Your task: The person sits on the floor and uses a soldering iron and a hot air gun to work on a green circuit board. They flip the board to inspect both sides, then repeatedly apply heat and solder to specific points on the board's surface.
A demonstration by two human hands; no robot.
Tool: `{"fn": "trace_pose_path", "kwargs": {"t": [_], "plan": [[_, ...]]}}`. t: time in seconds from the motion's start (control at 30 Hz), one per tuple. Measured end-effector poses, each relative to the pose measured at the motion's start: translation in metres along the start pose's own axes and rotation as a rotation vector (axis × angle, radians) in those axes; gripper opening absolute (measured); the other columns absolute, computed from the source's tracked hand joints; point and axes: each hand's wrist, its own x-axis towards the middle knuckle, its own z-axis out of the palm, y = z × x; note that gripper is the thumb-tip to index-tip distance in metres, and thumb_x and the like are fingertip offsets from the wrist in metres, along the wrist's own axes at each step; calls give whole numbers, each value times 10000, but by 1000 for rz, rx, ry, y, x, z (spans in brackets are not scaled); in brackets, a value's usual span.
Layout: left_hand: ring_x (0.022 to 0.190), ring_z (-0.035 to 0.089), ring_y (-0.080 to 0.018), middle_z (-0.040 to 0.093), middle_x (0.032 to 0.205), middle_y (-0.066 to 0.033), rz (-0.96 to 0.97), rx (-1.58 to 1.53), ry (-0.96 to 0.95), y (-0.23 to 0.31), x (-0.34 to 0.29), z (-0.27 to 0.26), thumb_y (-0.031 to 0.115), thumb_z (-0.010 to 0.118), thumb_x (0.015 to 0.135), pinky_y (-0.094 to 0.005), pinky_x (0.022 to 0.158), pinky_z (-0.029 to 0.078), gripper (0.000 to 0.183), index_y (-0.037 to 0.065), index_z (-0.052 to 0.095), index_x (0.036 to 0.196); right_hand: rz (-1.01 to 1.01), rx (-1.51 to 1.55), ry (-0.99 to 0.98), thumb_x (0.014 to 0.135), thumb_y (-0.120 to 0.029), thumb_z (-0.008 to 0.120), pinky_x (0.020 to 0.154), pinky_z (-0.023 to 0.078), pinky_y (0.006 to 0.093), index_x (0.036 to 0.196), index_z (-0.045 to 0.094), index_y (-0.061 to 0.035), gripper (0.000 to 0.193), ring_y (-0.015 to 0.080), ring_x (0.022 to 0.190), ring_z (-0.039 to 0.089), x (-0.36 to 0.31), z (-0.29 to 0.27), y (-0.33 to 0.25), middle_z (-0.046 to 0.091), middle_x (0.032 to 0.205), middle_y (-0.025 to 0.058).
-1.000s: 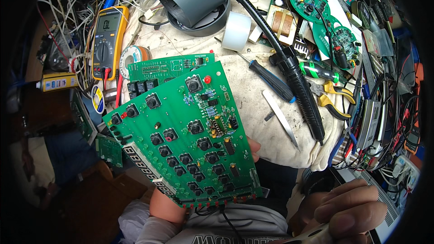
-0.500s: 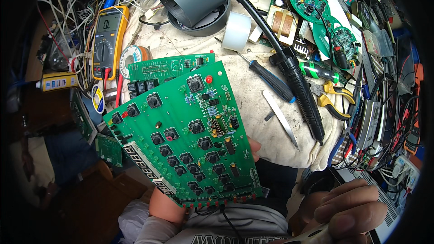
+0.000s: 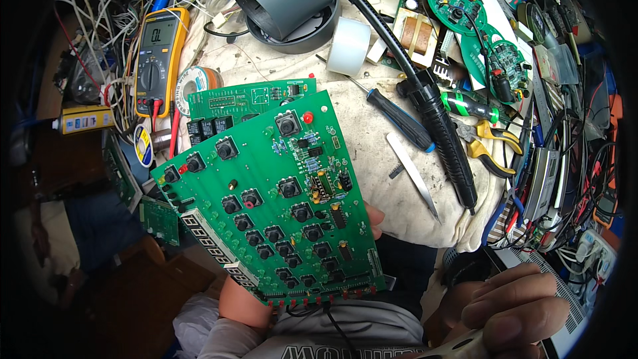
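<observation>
A large green circuit board (image 3: 266,159) stands tilted in front of me, with black push buttons, small LEDs and a strip of digit displays along its left edge. My left hand (image 3: 375,219) grips it from behind; only some fingertips show past its right edge, and the rest is hidden. At the lower right, my right hand (image 3: 515,306) is closed, its fingers curled on a pale object (image 3: 465,344) with dark spots, mostly cut off by the frame's edge. Behind the large board lies a second green board (image 3: 256,96) with black relays.
A yellow multimeter (image 3: 159,60) and a solder wire spool (image 3: 199,81) sit left. On the cloth (image 3: 412,206) lie a screwdriver (image 3: 402,119), a blade (image 3: 413,176), a black tube-like tool (image 3: 448,146) and yellow-handled pliers (image 3: 492,146). Behind stand a grey cup-shaped housing (image 3: 282,0) and a tape roll (image 3: 348,46).
</observation>
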Motion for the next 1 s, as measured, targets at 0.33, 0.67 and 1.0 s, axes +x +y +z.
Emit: {"fn": "trace_pose_path", "kwargs": {"t": [0.33,0.67,1.0], "plan": [[881,717,-491,675,1010,-360,-25,55,56,2,1,1,568,314,1078,-564,711,630,811,-185,611,1126,-1,-22,38,1031,-211,596,625,600,365,1288,581,-104,279,240,789,633,-17,2,-3,613,1070,117],[832,731,-447,685,971,-343,8,683,29,10,6,36,522,338,1089,-517,674,638,762,-174,644,1063,-105,60,-85,1004,-184,639,636,608,371,1308,589,-141,311,252,798,640,-5,-8,9,613,1081,119],[908,711,-489,661,1063,-371,29,527,-15,6,2,22,581,377,1065,-562,723,627,740,-115,594,1190,-84,87,-137,967,-177,699,652,623,374,1281,589,-139,335,278,822,662,-20,-18,8,623,1117,133]]}}
